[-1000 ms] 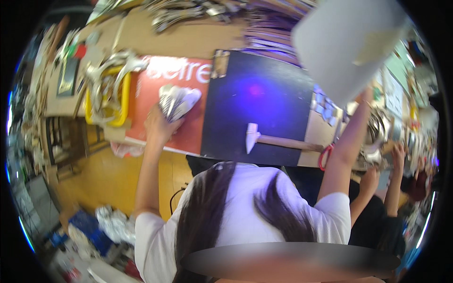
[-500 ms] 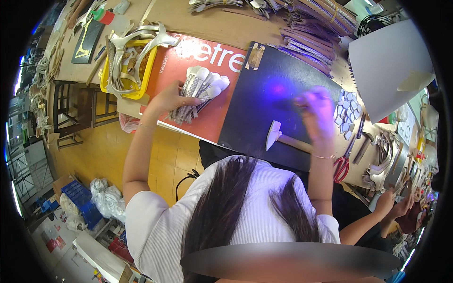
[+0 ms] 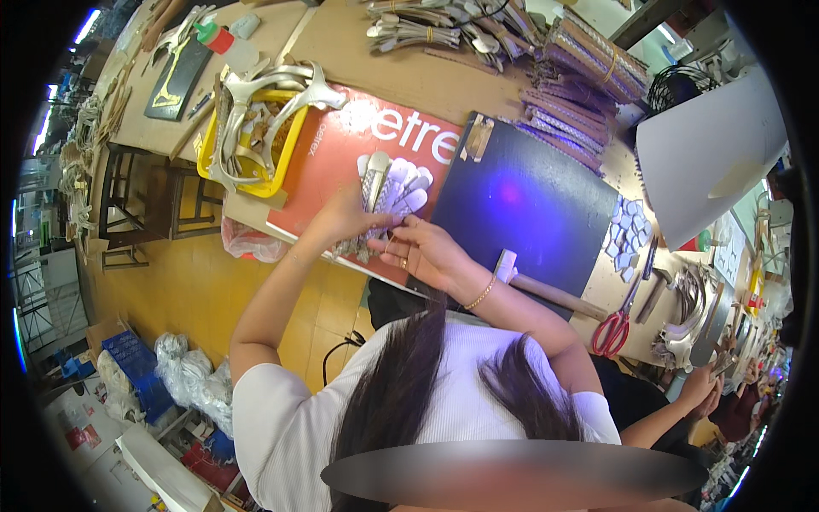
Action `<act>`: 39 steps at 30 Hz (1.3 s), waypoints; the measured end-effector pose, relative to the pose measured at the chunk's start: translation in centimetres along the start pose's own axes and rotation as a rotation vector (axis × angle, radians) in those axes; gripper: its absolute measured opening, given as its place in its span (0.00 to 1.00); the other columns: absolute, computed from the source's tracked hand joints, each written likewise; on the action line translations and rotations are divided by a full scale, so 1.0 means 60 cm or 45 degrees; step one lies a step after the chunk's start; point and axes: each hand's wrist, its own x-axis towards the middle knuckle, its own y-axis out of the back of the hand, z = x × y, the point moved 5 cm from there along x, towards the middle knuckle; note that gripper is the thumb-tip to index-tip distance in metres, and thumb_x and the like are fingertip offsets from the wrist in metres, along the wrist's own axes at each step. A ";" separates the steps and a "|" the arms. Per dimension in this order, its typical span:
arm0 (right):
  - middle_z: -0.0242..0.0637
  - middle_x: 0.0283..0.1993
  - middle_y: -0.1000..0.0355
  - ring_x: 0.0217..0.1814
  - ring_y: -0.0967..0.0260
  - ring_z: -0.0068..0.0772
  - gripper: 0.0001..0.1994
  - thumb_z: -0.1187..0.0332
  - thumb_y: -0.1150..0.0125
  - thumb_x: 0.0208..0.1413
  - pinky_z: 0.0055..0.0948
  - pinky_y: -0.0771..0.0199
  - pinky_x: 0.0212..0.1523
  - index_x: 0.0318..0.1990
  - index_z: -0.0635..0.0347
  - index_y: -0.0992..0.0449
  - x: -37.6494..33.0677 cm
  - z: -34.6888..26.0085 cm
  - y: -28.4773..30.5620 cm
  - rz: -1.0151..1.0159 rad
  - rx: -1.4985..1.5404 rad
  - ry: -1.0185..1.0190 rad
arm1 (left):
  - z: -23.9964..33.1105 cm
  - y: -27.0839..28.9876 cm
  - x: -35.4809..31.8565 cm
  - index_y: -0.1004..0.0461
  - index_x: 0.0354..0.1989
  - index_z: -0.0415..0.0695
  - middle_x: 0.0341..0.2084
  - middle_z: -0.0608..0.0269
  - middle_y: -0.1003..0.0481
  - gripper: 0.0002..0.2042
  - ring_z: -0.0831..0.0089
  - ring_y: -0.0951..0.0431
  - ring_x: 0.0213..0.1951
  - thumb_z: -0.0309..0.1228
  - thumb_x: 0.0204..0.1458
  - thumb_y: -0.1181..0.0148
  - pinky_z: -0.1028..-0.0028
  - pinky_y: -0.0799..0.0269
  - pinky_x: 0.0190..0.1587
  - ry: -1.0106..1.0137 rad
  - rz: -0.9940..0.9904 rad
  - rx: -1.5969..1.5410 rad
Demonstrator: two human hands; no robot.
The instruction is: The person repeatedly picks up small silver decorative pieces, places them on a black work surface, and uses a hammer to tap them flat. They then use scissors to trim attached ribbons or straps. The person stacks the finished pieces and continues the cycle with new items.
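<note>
White ribbed short-sleeved top (image 3: 469, 388), long dark hair (image 3: 388, 375), gold-toned bracelet (image 3: 484, 293), possibly a slim ring (image 3: 404, 263)

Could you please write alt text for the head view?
A person's left hand holds a bundle of pale strips over a red panel, the right hand close beside it. To the right lie a black board, a hammer and red-handled scissors.

yellow basket (image 3: 291, 154) leftward, red-handled scissors (image 3: 623, 316) rightward

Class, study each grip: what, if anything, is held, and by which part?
The left grip holds a bundle of pale strips by its lower part, below the rounded tips. The right grip is beside it; whether it holds anything cannot be told.
</note>
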 end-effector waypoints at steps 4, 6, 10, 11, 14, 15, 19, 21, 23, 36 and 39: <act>0.37 0.54 0.33 0.55 0.26 0.42 0.12 0.76 0.60 0.67 0.32 0.26 0.43 0.56 0.56 0.40 0.005 0.000 0.006 0.033 -0.136 -0.002 | -0.005 -0.003 0.003 0.31 0.56 0.35 0.43 0.47 0.21 0.37 0.58 0.20 0.46 0.43 0.40 0.23 0.63 0.26 0.50 0.096 -0.132 -0.042; 0.36 0.51 0.32 0.50 0.24 0.36 0.11 0.73 0.58 0.68 0.30 0.27 0.41 0.56 0.57 0.40 0.007 0.000 0.010 0.026 -0.200 -0.004 | -0.003 -0.002 -0.001 0.31 0.55 0.35 0.43 0.49 0.21 0.34 0.61 0.19 0.44 0.41 0.43 0.25 0.65 0.25 0.48 0.063 -0.129 -0.118; 0.36 0.43 0.30 0.37 0.27 0.26 0.12 0.67 0.51 0.69 0.28 0.28 0.36 0.54 0.61 0.39 0.016 -0.005 0.013 0.053 -0.369 0.147 | -0.001 -0.013 -0.015 0.33 0.56 0.36 0.40 0.55 0.22 0.29 0.69 0.20 0.41 0.35 0.48 0.28 0.70 0.23 0.45 0.174 -0.284 -0.775; 0.36 0.41 0.29 0.34 0.28 0.25 0.13 0.65 0.48 0.68 0.27 0.29 0.35 0.53 0.62 0.39 0.017 -0.010 0.013 0.076 -0.398 0.207 | -0.001 -0.013 -0.018 0.33 0.56 0.36 0.39 0.56 0.22 0.29 0.70 0.20 0.40 0.35 0.49 0.29 0.70 0.22 0.43 0.208 -0.287 -0.868; 0.36 0.37 0.30 0.29 0.30 0.23 0.16 0.62 0.44 0.67 0.26 0.30 0.30 0.51 0.64 0.38 0.008 -0.039 0.000 0.089 -0.630 0.437 | 0.000 -0.016 -0.022 0.34 0.56 0.36 0.40 0.55 0.23 0.28 0.68 0.19 0.35 0.35 0.50 0.30 0.68 0.18 0.35 0.273 -0.344 -1.141; 0.35 0.37 0.30 0.27 0.30 0.24 0.17 0.61 0.42 0.66 0.26 0.30 0.28 0.51 0.65 0.38 0.003 -0.053 -0.003 0.123 -0.744 0.487 | 0.003 -0.015 -0.021 0.35 0.56 0.35 0.41 0.55 0.23 0.29 0.67 0.19 0.36 0.35 0.50 0.30 0.67 0.18 0.35 0.223 -0.320 -1.205; 0.40 0.28 0.29 0.29 0.26 0.31 0.26 0.51 0.34 0.58 0.29 0.28 0.32 0.45 0.69 0.33 -0.039 -0.116 -0.003 0.344 -1.504 0.584 | 0.015 -0.035 -0.011 0.36 0.58 0.34 0.43 0.52 0.24 0.28 0.63 0.19 0.39 0.31 0.50 0.32 0.63 0.17 0.39 0.130 -0.262 -1.434; 0.40 0.27 0.28 0.29 0.27 0.32 0.25 0.49 0.32 0.55 0.31 0.29 0.32 0.38 0.67 0.29 -0.063 -0.141 -0.011 0.414 -1.639 0.808 | 0.025 -0.052 -0.001 0.37 0.59 0.33 0.44 0.50 0.24 0.30 0.61 0.18 0.40 0.32 0.50 0.32 0.61 0.16 0.40 0.079 -0.289 -1.485; 0.33 0.25 0.31 0.23 0.32 0.22 0.25 0.49 0.31 0.54 0.29 0.32 0.26 0.37 0.66 0.28 -0.083 -0.155 -0.017 0.484 -1.801 0.967 | 0.038 -0.067 0.007 0.37 0.60 0.32 0.45 0.48 0.25 0.33 0.60 0.18 0.39 0.37 0.49 0.31 0.59 0.15 0.39 -0.011 -0.341 -1.521; 0.49 0.66 0.36 0.41 0.21 0.37 0.25 0.68 0.37 0.60 0.28 0.21 0.45 0.60 0.59 0.44 -0.180 -0.210 0.063 0.285 -0.692 1.132 | 0.115 -0.122 0.035 0.33 0.57 0.32 0.45 0.46 0.23 0.35 0.57 0.18 0.39 0.37 0.41 0.27 0.62 0.15 0.37 -0.154 -0.509 -1.839; 0.45 0.65 0.37 0.55 0.28 0.36 0.38 0.54 0.28 0.51 0.34 0.28 0.57 0.62 0.58 0.44 -0.170 -0.209 0.060 0.155 -0.538 1.254 | 0.151 -0.130 0.037 0.37 0.62 0.33 0.50 0.45 0.25 0.40 0.57 0.18 0.40 0.35 0.39 0.27 0.62 0.15 0.39 -0.249 -0.419 -1.695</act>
